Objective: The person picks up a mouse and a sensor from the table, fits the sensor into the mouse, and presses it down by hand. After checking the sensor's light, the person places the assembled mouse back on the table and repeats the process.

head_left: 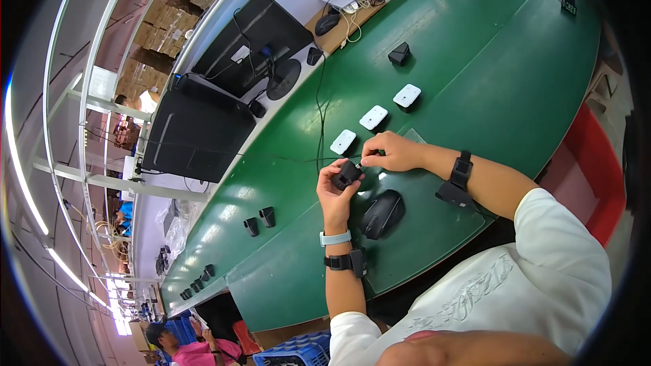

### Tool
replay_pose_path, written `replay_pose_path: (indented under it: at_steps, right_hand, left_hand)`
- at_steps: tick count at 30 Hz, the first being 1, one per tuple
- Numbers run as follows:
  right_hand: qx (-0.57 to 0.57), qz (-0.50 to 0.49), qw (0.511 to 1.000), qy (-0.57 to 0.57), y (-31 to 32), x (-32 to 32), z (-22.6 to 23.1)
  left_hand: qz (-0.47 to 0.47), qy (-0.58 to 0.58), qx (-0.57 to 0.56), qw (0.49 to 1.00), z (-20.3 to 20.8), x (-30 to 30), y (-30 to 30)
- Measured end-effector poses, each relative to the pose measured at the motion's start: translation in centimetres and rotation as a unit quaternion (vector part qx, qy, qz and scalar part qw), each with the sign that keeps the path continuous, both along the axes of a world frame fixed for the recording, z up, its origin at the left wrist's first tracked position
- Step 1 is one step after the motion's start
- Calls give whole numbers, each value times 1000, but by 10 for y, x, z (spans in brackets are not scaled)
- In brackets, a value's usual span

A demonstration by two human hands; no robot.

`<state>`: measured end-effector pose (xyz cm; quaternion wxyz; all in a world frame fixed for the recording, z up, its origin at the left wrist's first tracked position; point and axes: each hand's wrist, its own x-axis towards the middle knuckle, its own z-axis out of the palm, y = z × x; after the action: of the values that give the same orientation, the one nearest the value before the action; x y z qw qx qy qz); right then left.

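Observation:
My left hand (331, 188) is closed around a small black boxy device (348, 173), held up over the green table. Close beside it, my right hand (393, 151) pinches a small cable plug (359, 165) at the device's edge. Whether the plug sits inside the device I cannot tell. A thin black cable (285, 157) runs from the left toward my hands. Just below the device lies a black computer mouse (383, 215). Beyond my hands stand three white-faced blocks with dark sides, the nearest white-faced block (344, 142) close to my left fingertips.
A black monitor (254, 44) on a round stand and a dark panel (196, 125) line the far side. Small black pieces (268, 217) stand at left, and a black block (399, 54) farther off. A red chair (597, 169) is at right. A person in pink (203, 352) sits lower left.

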<state>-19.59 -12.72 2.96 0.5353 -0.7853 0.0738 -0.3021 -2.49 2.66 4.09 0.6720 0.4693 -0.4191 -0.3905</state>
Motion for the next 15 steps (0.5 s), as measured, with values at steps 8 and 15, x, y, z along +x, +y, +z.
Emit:
replay_pose_path:
  at_steps: [8, 15]
  right_hand:
    - [-46, -26, 998, -21, 0, 6, -7]
    - [-82, -18, 996, 11, 0, 6, -8]
  left_hand:
    - [0, -66, 12, 998, 4, -5, 0]
    - [26, -175, -1, 984, -2, -2, -2]
